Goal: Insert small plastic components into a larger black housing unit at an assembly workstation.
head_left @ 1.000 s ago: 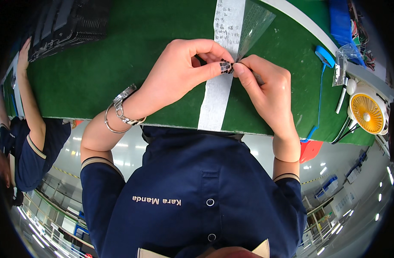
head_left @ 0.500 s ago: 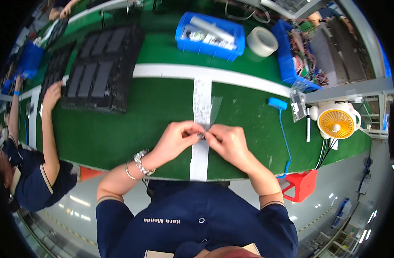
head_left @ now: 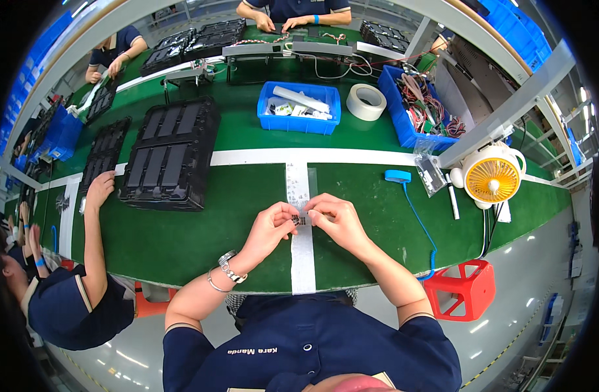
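My left hand (head_left: pixel 271 227) pinches a small dark part (head_left: pixel 299 221) made of several little dark pieces, too small to name. My right hand (head_left: pixel 339 223) is close beside it, thumb and fingertips pinched at the part's right side; what sits between them is hidden. Both hands are over a white strip (head_left: pixel 303 264) that runs from the table's front edge, with handwriting on its far part. A clear plastic piece (head_left: pixel 312 179), perhaps a bag or film, lies just beyond my fingers.
Black trays (head_left: pixel 170 153) stand left, near a co-worker's hand (head_left: pixel 100 189). Beyond are a blue bin (head_left: pixel 299 124) of small parts, a tape roll (head_left: pixel 366 102) and a blue bin (head_left: pixel 414 138) of wires. At right are a fan (head_left: pixel 492 181), a blue coiled cord (head_left: pixel 418 225) and a red stool (head_left: pixel 466 291).
The view has tilted upward, bringing more of the far side and co-workers into sight. My fingertips have drawn slightly apart, so the small dark part shows more between them.
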